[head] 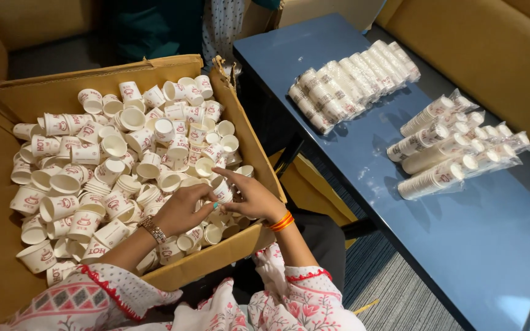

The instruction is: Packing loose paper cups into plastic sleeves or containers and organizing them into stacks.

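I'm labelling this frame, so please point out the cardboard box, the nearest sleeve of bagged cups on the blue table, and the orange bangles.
cardboard box (249, 132): head view, bare right wall.
sleeve of bagged cups (429, 181): head view, middle of the stack.
orange bangles (282, 221): head view, on the right wrist.

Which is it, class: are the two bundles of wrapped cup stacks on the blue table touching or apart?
Apart. The head view shows bare blue table between the far bundle and the near bundle.
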